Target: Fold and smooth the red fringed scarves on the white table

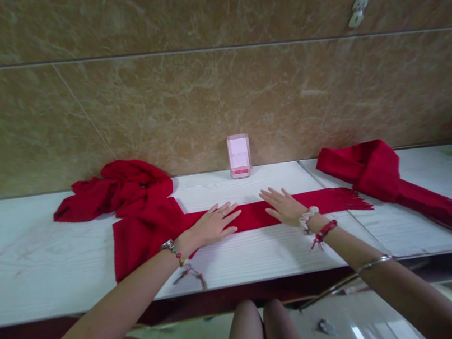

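Observation:
A red scarf (252, 216) with a fringed right end lies stretched across the white table, its strip flat in front of me. My left hand (215, 225) rests on the strip with fingers spread. To its right, my right hand (283, 206) lies palm down on the same strip, fingers apart. Under and beside my left wrist, a wider red fold of cloth (135, 242) runs up into a crumpled red heap (126, 184) against the wall. Whether heap and strip are one piece I cannot tell.
The white table (32, 266) runs along a brown marbled wall (198, 100). Another red scarf (380, 175), looped and fringed, lies at the right. A phone (240, 156) with a blurred screen leans upright against the wall. A small white fixture (358, 11) is on the wall.

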The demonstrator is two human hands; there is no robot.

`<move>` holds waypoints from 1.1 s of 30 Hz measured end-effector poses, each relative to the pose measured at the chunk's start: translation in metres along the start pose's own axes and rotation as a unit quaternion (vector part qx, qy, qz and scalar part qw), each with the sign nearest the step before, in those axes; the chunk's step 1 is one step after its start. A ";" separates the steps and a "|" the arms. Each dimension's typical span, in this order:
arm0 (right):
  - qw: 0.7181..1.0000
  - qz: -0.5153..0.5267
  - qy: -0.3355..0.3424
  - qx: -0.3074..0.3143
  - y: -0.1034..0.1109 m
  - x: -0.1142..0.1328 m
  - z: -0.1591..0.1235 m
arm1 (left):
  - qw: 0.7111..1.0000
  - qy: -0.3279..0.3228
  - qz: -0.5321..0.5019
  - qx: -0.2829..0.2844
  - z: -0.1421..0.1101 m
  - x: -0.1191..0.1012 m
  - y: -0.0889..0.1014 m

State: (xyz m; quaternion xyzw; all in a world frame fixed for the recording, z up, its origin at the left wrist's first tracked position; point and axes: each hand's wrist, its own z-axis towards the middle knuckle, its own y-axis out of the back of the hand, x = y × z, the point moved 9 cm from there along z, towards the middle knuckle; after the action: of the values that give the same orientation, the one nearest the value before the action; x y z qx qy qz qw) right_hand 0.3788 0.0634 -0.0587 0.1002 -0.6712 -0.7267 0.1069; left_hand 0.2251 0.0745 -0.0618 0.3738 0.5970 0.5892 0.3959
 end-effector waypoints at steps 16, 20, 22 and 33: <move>0.996 -0.030 -0.075 0.025 -0.028 -0.082 -0.043 | 0.998 -0.005 0.017 0.063 -0.019 0.007 -0.011; 0.991 -0.052 -0.121 0.018 -0.025 -0.136 -0.077 | 0.998 -0.009 0.032 0.054 -0.020 0.007 -0.010; 0.989 -0.058 -0.134 -0.002 -0.017 -0.140 -0.081 | 0.998 -0.020 0.037 0.047 -0.020 0.006 -0.011; 0.994 0.061 0.094 0.001 0.005 0.075 0.021 | 0.995 0.025 0.089 -0.045 -0.057 0.035 0.054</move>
State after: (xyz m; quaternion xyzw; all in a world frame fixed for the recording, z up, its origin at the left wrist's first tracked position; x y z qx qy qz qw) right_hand 0.3008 0.0609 -0.0524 0.1273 -0.6634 -0.7056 0.2139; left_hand 0.1580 0.0846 -0.0093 0.3929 0.5439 0.6573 0.3430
